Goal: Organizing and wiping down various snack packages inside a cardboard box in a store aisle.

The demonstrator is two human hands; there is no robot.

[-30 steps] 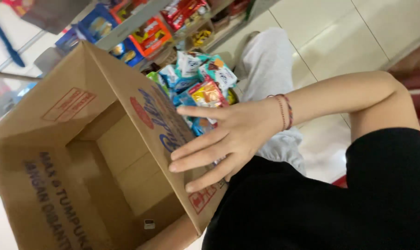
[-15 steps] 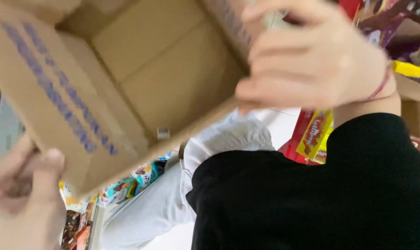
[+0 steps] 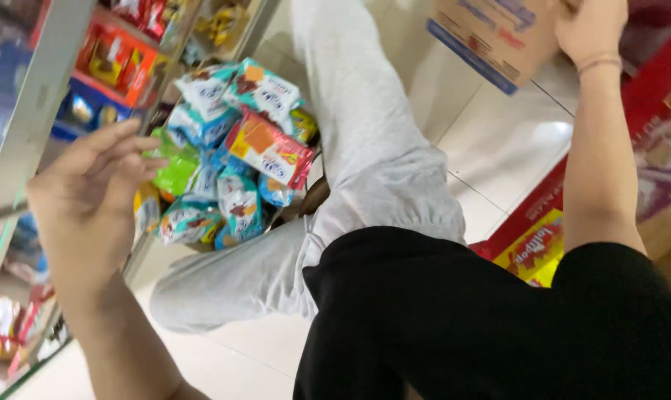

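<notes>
Gripping the brown corrugated cardboard box (image 3: 498,33) by its edge at the upper right, out over the pale tiled floor (image 3: 509,144), the right hand (image 3: 591,30) has its fingers closed on it. The left hand (image 3: 91,196) hangs released, fingers spread, holding nothing, just beside the heap of teal, green and red foil snack packets (image 3: 232,152) below the shop shelf (image 3: 32,111). The box looks mid-carry; reaching the packets would call for the free hand to close on one.

Pale tiled floor (image 3: 513,141) and a shelf (image 3: 32,104) of goods.
Snack packets (image 3: 232,155) lie heaped on the floor beside the shelf; red and yellow boxes (image 3: 531,248) rest on the tiles, well apart from them.
</notes>
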